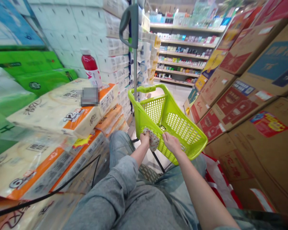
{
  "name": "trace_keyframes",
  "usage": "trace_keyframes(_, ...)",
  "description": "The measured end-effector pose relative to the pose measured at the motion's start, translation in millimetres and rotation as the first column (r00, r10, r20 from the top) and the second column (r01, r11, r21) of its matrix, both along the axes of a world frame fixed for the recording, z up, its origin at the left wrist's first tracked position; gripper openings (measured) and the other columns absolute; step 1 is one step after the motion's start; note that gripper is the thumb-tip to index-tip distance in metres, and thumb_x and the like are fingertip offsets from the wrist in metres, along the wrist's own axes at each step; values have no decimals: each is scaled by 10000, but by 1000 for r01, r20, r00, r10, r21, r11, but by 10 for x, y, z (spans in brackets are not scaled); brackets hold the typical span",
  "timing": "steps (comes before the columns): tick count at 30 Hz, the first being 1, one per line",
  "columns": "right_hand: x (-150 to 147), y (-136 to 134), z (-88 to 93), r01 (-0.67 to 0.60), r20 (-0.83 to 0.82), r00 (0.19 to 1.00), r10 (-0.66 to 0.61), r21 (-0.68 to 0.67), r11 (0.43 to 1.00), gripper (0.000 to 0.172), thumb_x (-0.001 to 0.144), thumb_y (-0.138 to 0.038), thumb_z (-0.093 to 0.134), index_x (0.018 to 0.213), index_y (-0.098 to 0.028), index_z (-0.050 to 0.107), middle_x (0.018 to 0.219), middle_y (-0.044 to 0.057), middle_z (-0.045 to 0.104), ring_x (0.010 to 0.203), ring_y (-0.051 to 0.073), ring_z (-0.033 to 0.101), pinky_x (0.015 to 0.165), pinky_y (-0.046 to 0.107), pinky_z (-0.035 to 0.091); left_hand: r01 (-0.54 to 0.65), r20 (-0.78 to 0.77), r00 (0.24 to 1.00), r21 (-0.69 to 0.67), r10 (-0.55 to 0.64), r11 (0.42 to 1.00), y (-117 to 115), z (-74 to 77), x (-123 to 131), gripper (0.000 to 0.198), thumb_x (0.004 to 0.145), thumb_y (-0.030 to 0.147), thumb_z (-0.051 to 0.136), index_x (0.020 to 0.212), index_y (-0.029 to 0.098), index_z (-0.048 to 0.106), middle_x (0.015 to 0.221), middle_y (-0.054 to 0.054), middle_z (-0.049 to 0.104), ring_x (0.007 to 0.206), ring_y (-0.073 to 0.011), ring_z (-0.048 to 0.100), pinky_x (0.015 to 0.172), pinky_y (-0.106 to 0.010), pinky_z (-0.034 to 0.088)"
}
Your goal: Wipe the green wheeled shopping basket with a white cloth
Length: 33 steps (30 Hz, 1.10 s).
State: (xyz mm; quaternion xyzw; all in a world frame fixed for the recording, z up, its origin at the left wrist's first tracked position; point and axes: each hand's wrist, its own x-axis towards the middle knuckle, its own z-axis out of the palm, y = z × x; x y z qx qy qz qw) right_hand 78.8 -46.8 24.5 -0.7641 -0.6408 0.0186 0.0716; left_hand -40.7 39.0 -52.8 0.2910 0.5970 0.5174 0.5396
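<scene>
In front of my knees stands a lime-green shopping basket (182, 126), its near side tilted toward me. My left hand (144, 138) is closed on a patterned cloth (154, 140), which lies against the basket's left wall. My right hand (171, 143) has its fingers closed over the basket's near rim, a short way right of the cloth. The fingertips of that hand are partly hidden behind the rim. Through the lattice the inside of the basket shows green plastic and floor.
On the left, packs of tissue (50, 111) carry a red-and-white bottle (90, 67) and a blurred grey object (90, 96). A black cable (69, 182) crosses there. A grey handle (129, 27) rises behind the basket. Cardboard boxes (235, 105) line the right; stocked shelves (182, 57) stand behind.
</scene>
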Motion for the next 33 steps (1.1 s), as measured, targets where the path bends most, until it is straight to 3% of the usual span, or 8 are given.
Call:
trace_keyframes(5,-9,-47,4,-5,23,1000,5,25,1000,380,948,-396,228,937,-206,557,824,47,666,721,163,595,588,260,284,119,-78,991,131,-110,984,-93,201,159,190,755,315,581,648,159,577,629,-18,596,605,-128,563,580,-216,437)
trace_keyframes(7,-5,-74,4,-6,30,1000,5,32,999,380,947,-397,232,941,-206,560,823,45,665,729,163,597,594,257,293,167,-100,983,169,-152,971,-150,213,192,164,751,296,583,669,155,595,640,-26,609,615,-132,565,594,-218,433)
trace_keyframes(12,16,-141,20,-10,34,999,9,26,1000,386,948,-397,233,949,-205,569,851,49,669,749,162,603,604,253,310,154,-189,976,256,-107,954,-196,187,198,78,660,169,652,705,167,588,726,-27,625,714,-144,583,705,-231,430)
trace_keyframes(18,44,-168,13,-18,49,999,15,53,998,384,949,-394,229,926,-208,563,835,50,674,737,169,608,594,264,294,62,-182,983,146,-35,987,-54,250,118,79,734,225,600,786,178,563,772,-26,629,719,-137,597,672,-223,451)
trace_keyframes(25,56,-177,-5,-13,48,999,11,43,999,384,949,-401,233,932,-211,566,855,52,674,723,164,601,604,261,293,-63,-148,987,42,68,997,129,295,-117,96,730,229,597,805,194,548,634,21,575,576,-120,564,556,-211,423)
trace_keyframes(33,46,-176,-6,-12,51,999,10,47,999,378,943,-411,251,936,-211,571,851,53,671,714,166,596,593,267,281,90,-163,984,142,-66,986,-202,481,145,79,729,197,587,665,171,549,554,-2,557,596,-145,561,564,-225,407)
